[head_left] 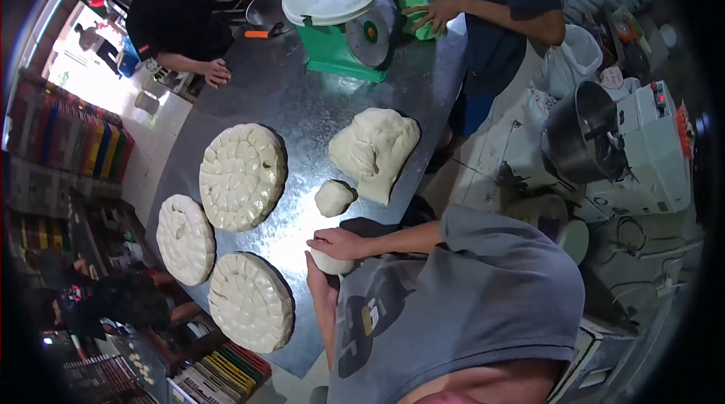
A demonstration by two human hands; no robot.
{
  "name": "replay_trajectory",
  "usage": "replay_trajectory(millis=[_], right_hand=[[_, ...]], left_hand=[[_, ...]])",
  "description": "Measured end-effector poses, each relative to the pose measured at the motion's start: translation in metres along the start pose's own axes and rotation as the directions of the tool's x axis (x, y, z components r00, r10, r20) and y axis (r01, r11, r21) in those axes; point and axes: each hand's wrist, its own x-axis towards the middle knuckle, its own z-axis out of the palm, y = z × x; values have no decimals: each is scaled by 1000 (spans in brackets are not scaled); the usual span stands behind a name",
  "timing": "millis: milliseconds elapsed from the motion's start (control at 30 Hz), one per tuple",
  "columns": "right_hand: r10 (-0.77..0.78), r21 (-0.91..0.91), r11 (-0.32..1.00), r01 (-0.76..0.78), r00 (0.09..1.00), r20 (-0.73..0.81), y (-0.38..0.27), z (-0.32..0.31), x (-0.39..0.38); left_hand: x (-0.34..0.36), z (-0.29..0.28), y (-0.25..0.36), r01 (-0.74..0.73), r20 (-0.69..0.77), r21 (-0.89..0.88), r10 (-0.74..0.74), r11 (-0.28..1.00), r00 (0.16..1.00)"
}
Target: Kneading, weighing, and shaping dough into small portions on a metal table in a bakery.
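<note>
My right hand [340, 243] lies over the far side of a pale dough ball [332, 263], its fingers curled around it. From the near left, my left hand [319, 277] cups the same ball, which is partly hidden by my hands and shirt. Just beyond sits a smaller dough piece [334, 198], apart from my fingers. A large, uneven dough mass [375, 149] rests farther off, with a tongue hanging toward me. To the left are three flat dough rounds, a far one [242, 177], a left one [186, 240] and a near one [251, 303], their tops marked into segments.
A green scale [343, 53] with a white round top stands on the metal table [302, 106], beside an orange-handled tool [264, 32]. One person [177, 11] stands far left; another [498, 19] holds a green cloth [420, 13]. A mixer [638, 140] is at right.
</note>
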Motion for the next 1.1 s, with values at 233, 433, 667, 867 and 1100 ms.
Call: replay_trajectory(millis=[233, 433, 667, 867, 1100], right_hand=[[-212, -20, 977, 212, 977, 27, -7, -3, 2], [-208, -155, 949, 275, 914, 349, 14, 10, 16], [-301, -523, 755, 395, 918, 259, 34, 7, 13], [-340, -497, 807, 321, 939, 55, 12, -20, 21], [-490, -413, 795, 444, 872, -7, 36, -63, -1]], left_hand=[[19, -7, 17, -325, -307, 476, 501, 817, 809], [16, -20, 8, -532, 105, 735, 704, 421, 702], [23, -46, -32, -233, -49, 909, 643, 346, 764], [32, -60, -31, -259, 40, 877, 473, 406, 880], [20, -45, -9, -249, 37, 955, 770, 160, 637]])
